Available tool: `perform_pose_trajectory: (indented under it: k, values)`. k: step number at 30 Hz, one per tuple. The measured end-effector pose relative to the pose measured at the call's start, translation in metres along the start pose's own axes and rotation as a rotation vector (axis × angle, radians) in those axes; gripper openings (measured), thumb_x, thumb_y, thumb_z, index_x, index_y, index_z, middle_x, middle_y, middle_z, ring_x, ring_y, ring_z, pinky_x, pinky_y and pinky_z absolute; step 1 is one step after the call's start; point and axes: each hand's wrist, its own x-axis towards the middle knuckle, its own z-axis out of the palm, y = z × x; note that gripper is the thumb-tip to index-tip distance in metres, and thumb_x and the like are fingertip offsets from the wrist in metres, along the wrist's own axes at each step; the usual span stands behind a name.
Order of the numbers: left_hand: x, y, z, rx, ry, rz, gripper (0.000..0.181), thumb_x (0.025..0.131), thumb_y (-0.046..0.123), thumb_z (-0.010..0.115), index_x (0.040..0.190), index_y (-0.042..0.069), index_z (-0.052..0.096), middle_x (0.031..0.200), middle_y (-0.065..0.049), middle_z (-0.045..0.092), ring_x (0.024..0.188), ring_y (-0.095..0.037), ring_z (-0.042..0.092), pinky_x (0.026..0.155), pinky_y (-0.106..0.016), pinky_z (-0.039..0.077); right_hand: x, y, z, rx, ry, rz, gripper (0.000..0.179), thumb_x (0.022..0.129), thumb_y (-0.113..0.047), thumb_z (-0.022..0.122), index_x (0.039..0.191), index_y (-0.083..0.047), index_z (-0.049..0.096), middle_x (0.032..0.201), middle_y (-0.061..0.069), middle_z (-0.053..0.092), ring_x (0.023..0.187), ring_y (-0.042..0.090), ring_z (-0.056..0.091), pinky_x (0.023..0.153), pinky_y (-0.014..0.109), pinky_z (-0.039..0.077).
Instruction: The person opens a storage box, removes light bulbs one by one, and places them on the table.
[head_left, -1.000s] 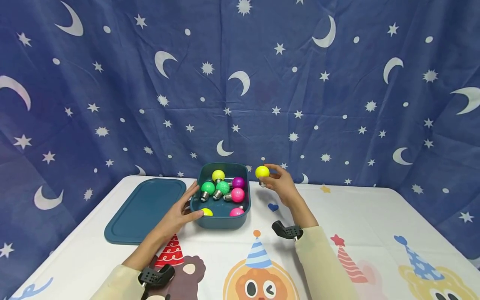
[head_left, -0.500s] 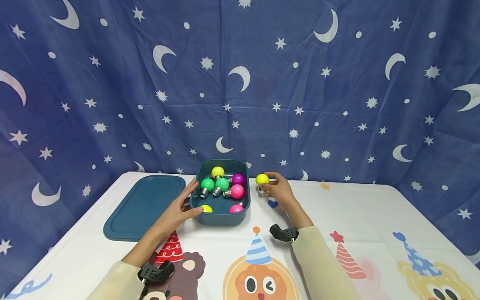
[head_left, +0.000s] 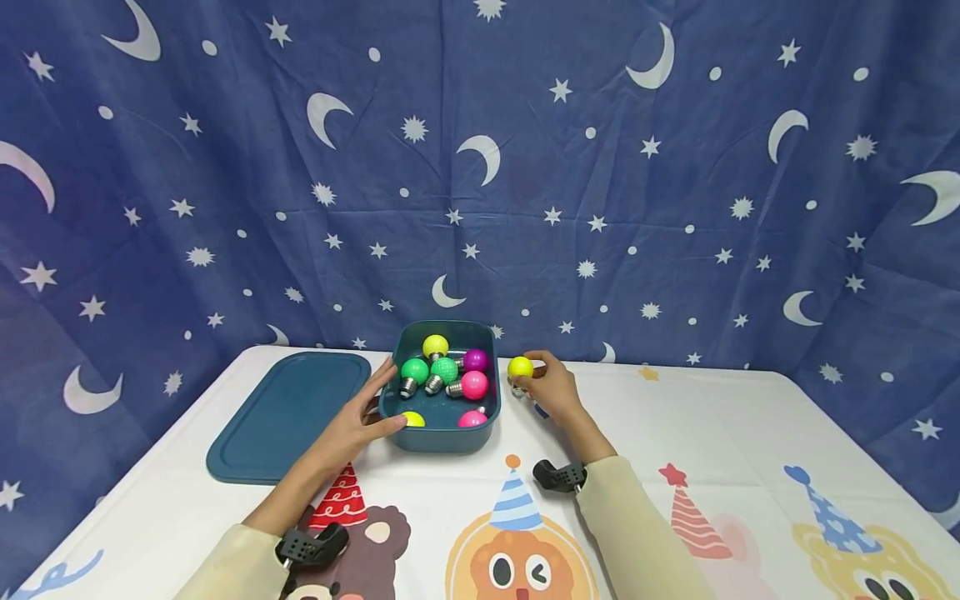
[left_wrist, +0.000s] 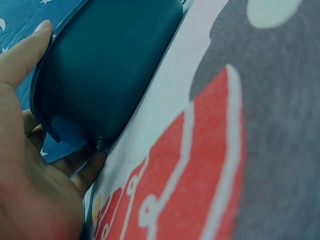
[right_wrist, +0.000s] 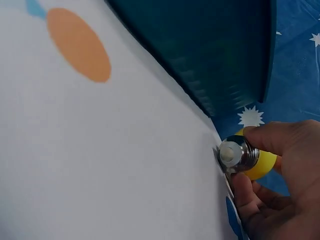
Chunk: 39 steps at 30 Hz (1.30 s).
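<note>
My left hand (head_left: 354,423) holds the near left corner of a dark teal plastic box (head_left: 442,440), thumb at the rim. In the left wrist view the thumb lies along the box wall (left_wrist: 107,65) and the other fingers bend around the corner. Inside the box lie several round light bulbs: yellow (head_left: 435,346), green (head_left: 414,370), purple (head_left: 476,360) and pink (head_left: 475,385). Right of the box, my right hand (head_left: 553,390) pinches a yellow light bulb (head_left: 521,367). Its metal screw base (right_wrist: 239,154) points down close to the tablecloth; contact cannot be told.
A flat teal lid (head_left: 288,417) lies on the table left of the box. The white tablecloth (head_left: 720,442) carries printed animals and party hats. Behind the table hangs a blue curtain (head_left: 525,183) with moons and stars.
My right hand has lowered the yellow light bulb toward the table beside the box, drifting slightly left. The left hand keeps its place on the box.
</note>
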Motion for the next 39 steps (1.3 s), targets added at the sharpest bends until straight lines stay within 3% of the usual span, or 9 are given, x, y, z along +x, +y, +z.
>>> perform_pose_trajectory:
  k: [9, 17, 31, 39]
  values:
    - [0.0004, -0.0017, 0.0003, -0.021, -0.004, 0.006, 0.079, 0.089, 0.017, 0.068, 0.152, 0.006, 0.022, 0.16, -0.006, 0.003, 0.139, -0.047, 0.016, 0.108, -0.06, 0.02, -0.0003, -0.0001, 0.0006, -0.065, -0.004, -0.012, 0.05, 0.085, -0.022, 0.072, 0.131, -0.009, 0.056, 0.114, 0.018, 0.06, 0.098, 0.031, 0.057, 0.079, 0.037, 0.054]
    - [0.0001, -0.0009, -0.0002, -0.019, -0.003, 0.002, 0.081, 0.089, 0.019, 0.068, 0.153, 0.007, 0.021, 0.16, -0.004, 0.003, 0.139, -0.045, 0.017, 0.108, -0.058, 0.022, 0.0007, 0.0015, 0.0024, -0.056, -0.003, -0.013, 0.049, 0.087, -0.022, 0.071, 0.131, -0.009, 0.055, 0.116, 0.018, 0.059, 0.105, 0.032, 0.056, 0.081, 0.038, 0.053]
    - [0.0002, 0.0009, 0.0001, -0.048, -0.003, -0.014, 0.081, 0.089, 0.018, 0.068, 0.153, 0.01, 0.019, 0.16, -0.001, 0.003, 0.139, -0.043, 0.02, 0.109, -0.056, 0.021, -0.0027, -0.0039, 0.0021, -0.062, 0.006, -0.021, 0.05, 0.087, -0.019, 0.069, 0.134, -0.007, 0.053, 0.114, 0.018, 0.058, 0.102, 0.031, 0.055, 0.08, 0.038, 0.052]
    - [0.0011, -0.0016, -0.0001, -0.011, -0.004, -0.009, 0.08, 0.09, 0.019, 0.067, 0.153, 0.008, 0.019, 0.16, -0.005, 0.003, 0.139, -0.045, 0.018, 0.109, -0.057, 0.021, -0.0027, -0.0032, 0.0018, -0.062, -0.001, -0.019, 0.049, 0.088, -0.019, 0.068, 0.133, -0.007, 0.054, 0.113, 0.017, 0.058, 0.1, 0.031, 0.055, 0.076, 0.035, 0.053]
